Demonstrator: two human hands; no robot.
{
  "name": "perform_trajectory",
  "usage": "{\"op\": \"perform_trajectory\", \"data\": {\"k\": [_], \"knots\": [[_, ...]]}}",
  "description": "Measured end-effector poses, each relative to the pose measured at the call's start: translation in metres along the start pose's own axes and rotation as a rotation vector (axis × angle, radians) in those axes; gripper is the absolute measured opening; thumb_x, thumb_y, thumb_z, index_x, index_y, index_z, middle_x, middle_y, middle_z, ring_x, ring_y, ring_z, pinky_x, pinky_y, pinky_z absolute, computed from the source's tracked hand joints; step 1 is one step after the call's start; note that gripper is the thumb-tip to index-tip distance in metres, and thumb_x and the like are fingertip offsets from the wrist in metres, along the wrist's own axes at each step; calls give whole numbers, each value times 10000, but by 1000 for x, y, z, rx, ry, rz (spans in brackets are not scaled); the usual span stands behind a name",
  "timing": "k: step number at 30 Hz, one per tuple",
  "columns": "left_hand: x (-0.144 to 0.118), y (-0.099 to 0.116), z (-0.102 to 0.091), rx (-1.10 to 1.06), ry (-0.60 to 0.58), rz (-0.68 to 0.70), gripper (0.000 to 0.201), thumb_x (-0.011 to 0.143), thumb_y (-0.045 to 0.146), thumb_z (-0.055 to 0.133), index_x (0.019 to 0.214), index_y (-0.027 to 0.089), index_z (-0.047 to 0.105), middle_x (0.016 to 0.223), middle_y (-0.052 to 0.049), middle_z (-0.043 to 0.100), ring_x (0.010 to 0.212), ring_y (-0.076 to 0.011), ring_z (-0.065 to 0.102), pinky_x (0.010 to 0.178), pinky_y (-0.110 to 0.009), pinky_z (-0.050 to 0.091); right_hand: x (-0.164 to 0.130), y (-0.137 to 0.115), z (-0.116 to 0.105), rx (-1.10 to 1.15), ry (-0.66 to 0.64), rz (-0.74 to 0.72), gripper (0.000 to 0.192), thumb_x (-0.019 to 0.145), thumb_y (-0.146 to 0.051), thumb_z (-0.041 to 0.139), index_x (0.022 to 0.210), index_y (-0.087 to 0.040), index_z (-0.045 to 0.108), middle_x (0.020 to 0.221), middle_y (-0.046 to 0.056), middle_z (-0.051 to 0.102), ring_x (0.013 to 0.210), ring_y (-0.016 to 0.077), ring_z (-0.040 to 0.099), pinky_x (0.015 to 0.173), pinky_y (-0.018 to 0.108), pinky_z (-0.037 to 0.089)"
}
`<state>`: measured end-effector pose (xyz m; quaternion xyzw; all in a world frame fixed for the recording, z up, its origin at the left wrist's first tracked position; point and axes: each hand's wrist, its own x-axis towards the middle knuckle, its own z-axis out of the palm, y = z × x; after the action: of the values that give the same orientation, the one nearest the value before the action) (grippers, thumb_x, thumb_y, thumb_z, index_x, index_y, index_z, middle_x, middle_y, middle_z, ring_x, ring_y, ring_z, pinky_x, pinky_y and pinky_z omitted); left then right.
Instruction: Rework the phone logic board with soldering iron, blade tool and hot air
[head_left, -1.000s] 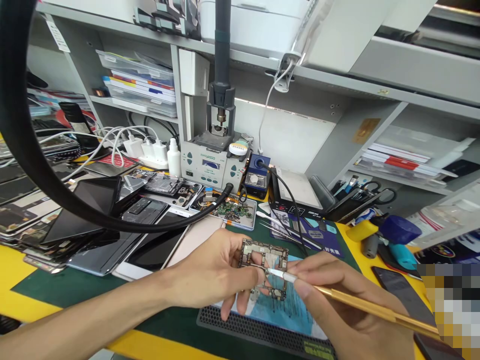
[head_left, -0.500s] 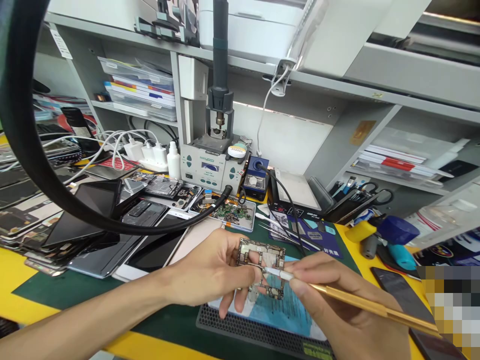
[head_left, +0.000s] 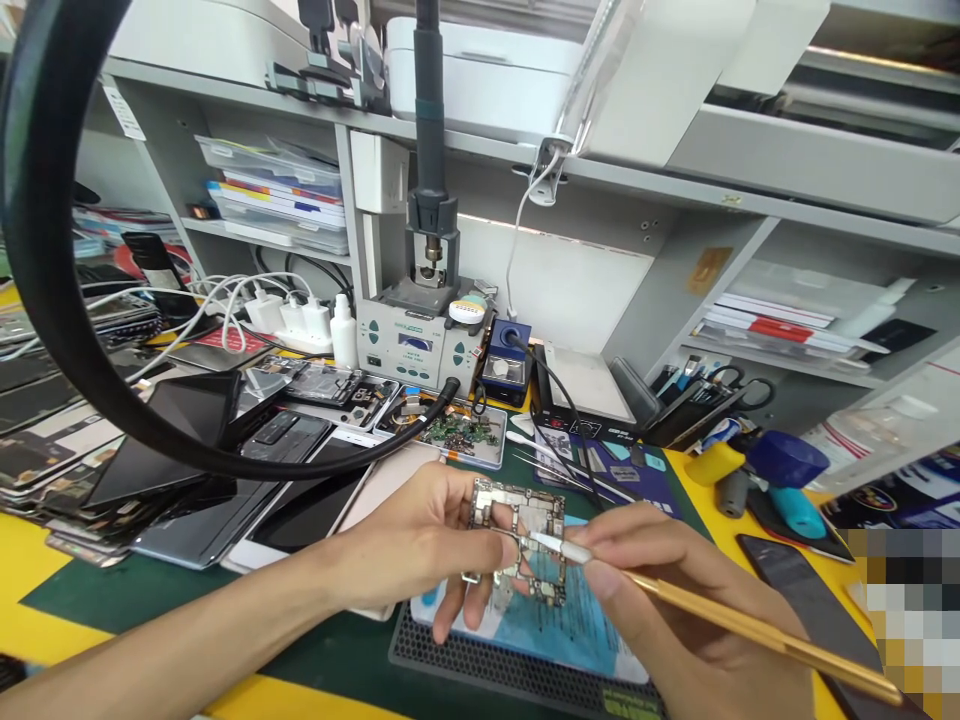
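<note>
My left hand (head_left: pixel 442 540) is closed on a phone circuit board (head_left: pixel 551 515), thumb across its front and fingers behind. The board is a squarish frame with openings, tilted toward me and raised above the bench. My right hand (head_left: pixel 660 590) pinches a slim gold-handled tool (head_left: pixel 757 630) near its front end. The tool's white pointed tip (head_left: pixel 551 543) lies over the middle of the board, by my left thumb; whether it touches is hard to tell. Below the board lies a blue and white packet (head_left: pixel 592 640) on a black perforated pad (head_left: pixel 495 665).
A thick black hose (head_left: pixel 225 455) loops across the left foreground. Phones and phone parts (head_left: pixel 225 480) cover the bench's left side. Behind stand a hot-air station (head_left: pixel 412 340) and a tray of small boards (head_left: pixel 487 430). Tweezers (head_left: pixel 577 475) lie nearby; a phone (head_left: pixel 802 610) lies right.
The view has shifted slightly. The board is turned a little and catches more light. The gold-handled tool slants more steeply, its rear end lower, and its white tip stays over the board.
</note>
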<state>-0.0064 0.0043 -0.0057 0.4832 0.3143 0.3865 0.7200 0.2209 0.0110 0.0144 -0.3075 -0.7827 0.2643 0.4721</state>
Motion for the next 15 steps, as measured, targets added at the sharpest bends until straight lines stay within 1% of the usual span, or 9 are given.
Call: {"op": "perform_trajectory", "data": {"k": [3, 7, 9, 13, 15], "knots": [[0, 0, 1, 8, 7, -5, 237, 811, 325, 783, 800, 137, 639, 559, 13, 644, 419, -105, 582, 336, -162, 501, -1, -1, 2, 34, -9, 23, 118, 859, -133, 744, 843, -250, 735, 850, 35, 770, 769, 185, 761, 675, 217, 646], [-1, 0, 1, 28, 13, -14, 218, 816, 317, 761, 790, 141, 637, 539, 19, 631, 404, -100, 568, 336, -156, 491, -2, -2, 7, 105, 54, 104, 84, 847, -194, 767, 791, -251, 742, 819, 45, 759, 775, 205, 752, 691, 249, 640], [-2, 1, 2, 28, 27, -24, 219, 780, 297, 789, 779, 142, 634, 562, 22, 631, 419, -102, 580, 337, -156, 491, -3, -3, 9, 113, 60, 117, 87, 843, -196, 771, 787, -256, 743, 817, 36, 756, 770, 191, 744, 694, 234, 627], [-2, 3, 2, 9, 46, -32, 228, 729, 248, 823, 794, 143, 631, 699, -1, 693, 448, -98, 603, 336, -157, 493, -3, -3, 10, 104, 57, 111, 100, 847, -184, 767, 793, -265, 742, 823, 21, 758, 782, 173, 740, 709, 211, 611], [-2, 3, 2, 9, 41, -21, 211, 737, 234, 812, 796, 146, 629, 670, 12, 680, 437, -95, 595, 333, -157, 492, -4, -3, 10, 105, 61, 115, 96, 848, -191, 766, 787, -259, 741, 822, 30, 757, 781, 184, 740, 705, 227, 616]]}}
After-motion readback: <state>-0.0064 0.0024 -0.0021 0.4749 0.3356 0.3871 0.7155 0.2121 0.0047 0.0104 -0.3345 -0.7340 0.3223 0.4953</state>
